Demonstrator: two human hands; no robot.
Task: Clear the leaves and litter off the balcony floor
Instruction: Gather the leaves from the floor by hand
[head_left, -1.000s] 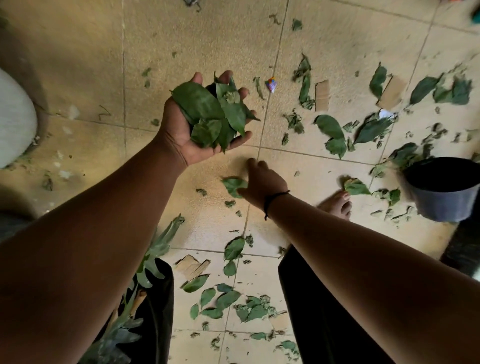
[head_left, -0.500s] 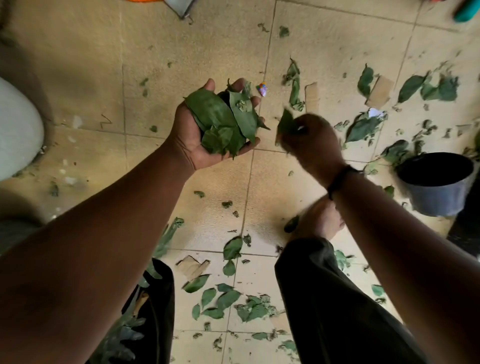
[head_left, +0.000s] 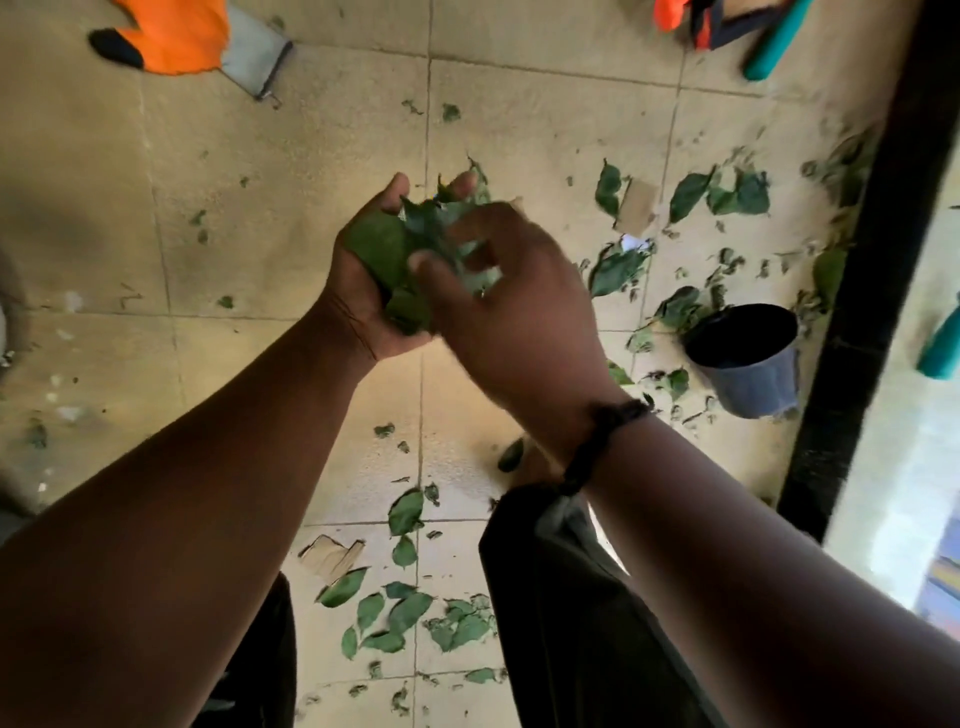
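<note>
Green leaves (head_left: 382, 249) fill the cupped left hand (head_left: 363, 291); right hand's (head_left: 514, 322) curled fingers press onto them.

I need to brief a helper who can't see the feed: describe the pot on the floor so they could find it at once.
Start at the dark vertical post on the right side of the tiled floor. Just left of its lower part stands the pot, with scattered leaves lying on its left. It is the only container there: a dark, round, open-topped plastic pot, upright, unlike the flat leaves and the cardboard scrap nearby.
</note>
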